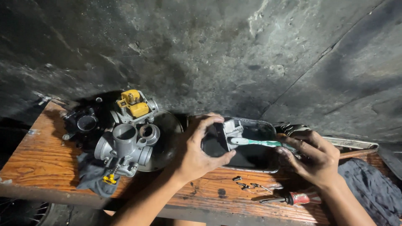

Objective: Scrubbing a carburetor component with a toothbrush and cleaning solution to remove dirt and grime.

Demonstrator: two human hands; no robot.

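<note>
My left hand (200, 147) grips a small silver and black metal engine part (226, 133) over a dark rectangular metal tray (255, 161). My right hand (310, 157) holds a green and white toothbrush (255, 142), its bristle end against the part. Both hands look grimy. The tray holds dark liquid.
A wooden bench (37, 155) stands against a stained dark wall. At left sit a silver carburetor body (123, 146), a carburetor with a yellow top (133, 105), a black part (86, 123) and a grey rag (94, 178). Small screws (243, 183), a red-handled screwdriver (293, 198) and dark cloth (372, 188) lie near the front.
</note>
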